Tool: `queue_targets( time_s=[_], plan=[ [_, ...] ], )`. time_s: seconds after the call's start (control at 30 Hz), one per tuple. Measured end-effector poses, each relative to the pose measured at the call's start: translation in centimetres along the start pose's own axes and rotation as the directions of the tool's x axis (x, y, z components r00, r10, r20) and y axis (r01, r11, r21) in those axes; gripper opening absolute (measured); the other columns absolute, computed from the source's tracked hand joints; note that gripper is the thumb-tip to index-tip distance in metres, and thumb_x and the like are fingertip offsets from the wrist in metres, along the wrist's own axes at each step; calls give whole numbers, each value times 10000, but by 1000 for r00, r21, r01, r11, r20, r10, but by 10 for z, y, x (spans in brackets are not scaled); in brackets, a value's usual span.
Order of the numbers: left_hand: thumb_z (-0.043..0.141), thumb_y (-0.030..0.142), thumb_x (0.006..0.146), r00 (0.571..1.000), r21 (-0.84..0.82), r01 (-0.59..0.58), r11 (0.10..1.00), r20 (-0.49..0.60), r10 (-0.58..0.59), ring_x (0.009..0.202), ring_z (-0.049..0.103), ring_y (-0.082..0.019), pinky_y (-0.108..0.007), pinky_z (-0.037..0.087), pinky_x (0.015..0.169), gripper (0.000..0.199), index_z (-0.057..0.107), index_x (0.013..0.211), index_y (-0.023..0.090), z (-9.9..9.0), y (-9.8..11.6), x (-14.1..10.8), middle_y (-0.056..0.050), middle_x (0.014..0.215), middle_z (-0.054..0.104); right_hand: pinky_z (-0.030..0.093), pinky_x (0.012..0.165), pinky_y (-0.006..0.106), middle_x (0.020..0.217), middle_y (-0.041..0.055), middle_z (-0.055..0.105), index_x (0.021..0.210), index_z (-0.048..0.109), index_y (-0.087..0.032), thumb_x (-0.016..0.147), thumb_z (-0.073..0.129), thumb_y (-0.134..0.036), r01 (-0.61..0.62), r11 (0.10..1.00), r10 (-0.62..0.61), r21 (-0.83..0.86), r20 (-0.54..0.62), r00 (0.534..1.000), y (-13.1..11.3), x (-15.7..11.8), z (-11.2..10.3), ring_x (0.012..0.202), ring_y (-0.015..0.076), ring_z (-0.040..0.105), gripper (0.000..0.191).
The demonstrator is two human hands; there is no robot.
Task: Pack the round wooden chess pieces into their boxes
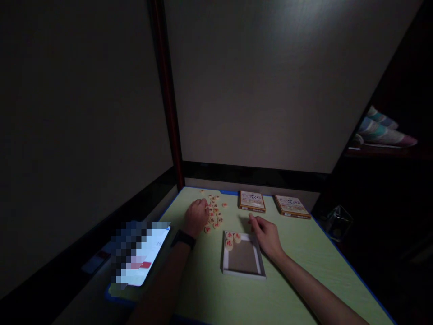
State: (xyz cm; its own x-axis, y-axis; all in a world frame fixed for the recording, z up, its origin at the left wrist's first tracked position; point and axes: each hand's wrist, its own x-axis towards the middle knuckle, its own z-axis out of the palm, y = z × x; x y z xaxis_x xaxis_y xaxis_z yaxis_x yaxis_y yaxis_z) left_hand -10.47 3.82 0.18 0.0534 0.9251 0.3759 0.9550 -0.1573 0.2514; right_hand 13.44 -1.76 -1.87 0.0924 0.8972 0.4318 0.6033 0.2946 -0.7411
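My right hand [267, 234] pinches a round Chinese chess piece [251, 216] between thumb and finger, just beyond the upper right corner of a shallow open box [244, 276]. Inside that box, 3 pieces with red characters [229, 244] lie grouped in the far left corner. My left hand [196, 218], with a dark band at the wrist, reaches to the left edge of a loose pile of Chinese chess pieces [215, 217]. Its fingers are curled together, and whatever they hold is hidden. Pieces in the pile carry red or dark characters.
Two flat printed boxes [252, 201] lie at the back of the green table [287, 289]. A lit tablet or phone screen [149, 253] is at the left edge. Walls rise behind and to the left. A clear container [339, 222] stands beyond the right edge.
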Motion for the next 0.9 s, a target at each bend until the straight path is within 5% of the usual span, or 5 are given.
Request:
queue_targets(
  time_s=[0.17,0.37,0.7,0.8,0.9],
  plan=[
    [518,171,870,993,-9,-108,994,-37,108,993,575,-208,-313,421,933,109,624,894,186,10,0,-1,-77,994,622,365,546,261,558,26,622,656,661,-172,901,359,-660,11,1000,-11,-2,9,1000,1,0,1,544,172,572,623],
    [412,120,896,992,-147,-32,989,-126,14,927,608,-186,-292,439,884,238,637,942,181,7,-7,6,-60,944,673,354,533,262,544,24,615,616,633,-181,900,359,-664,18,1000,-18,8,30,999,1,-1,2,521,163,549,623],
    [471,167,886,990,-170,99,980,-83,-114,931,636,-205,-295,444,854,210,655,982,196,12,-15,10,-57,939,725,349,534,260,533,16,602,602,604,-191,896,377,-643,-1,1000,0,14,28,1000,2,0,3,521,164,549,586],
    [494,144,853,970,-311,177,934,-106,-220,886,661,-201,-294,472,815,204,663,952,199,9,-23,14,-51,909,733,354,540,261,542,19,611,608,613,-188,892,380,-641,-10,1000,9,24,33,999,1,0,3,532,168,560,584],
    [539,110,775,924,-579,235,781,-116,-364,819,683,-182,-273,508,758,165,661,859,182,8,-31,21,-41,839,736,350,541,263,541,19,606,609,614,-185,897,369,-637,-8,1000,7,16,50,999,1,0,3,531,168,555,589]
  ],
)
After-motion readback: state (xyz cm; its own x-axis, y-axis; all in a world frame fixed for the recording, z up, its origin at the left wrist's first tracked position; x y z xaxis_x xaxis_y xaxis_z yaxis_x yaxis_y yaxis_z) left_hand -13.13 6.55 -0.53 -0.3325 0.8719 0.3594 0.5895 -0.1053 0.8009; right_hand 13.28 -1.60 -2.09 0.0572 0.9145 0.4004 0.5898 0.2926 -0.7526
